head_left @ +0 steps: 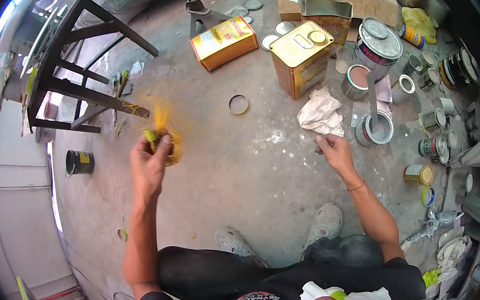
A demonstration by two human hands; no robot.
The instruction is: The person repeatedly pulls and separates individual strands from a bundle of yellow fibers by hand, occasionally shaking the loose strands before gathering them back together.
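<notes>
My left hand [151,160] is closed around a bundle of yellow strands [165,129], which has a yellow-green band near my fingers and is blurred at its loose ends. My right hand [335,152] has its fingers pressed together just below a crumpled white cloth [320,112]; whether anything is between the fingertips is too small to tell. Right of that hand stands an open can [390,128] with a flat grey blade upright in it. Beyond the cloth is an upright yellow rectangular tin [291,55].
A yellow-red tin [224,40] lies on the floor ahead, near a round lid ring [239,104]. A dark wooden stand [82,88] is at the upper left, a dark can [80,162] below it. Many paint cans, including a large one [378,45], crowd the right side.
</notes>
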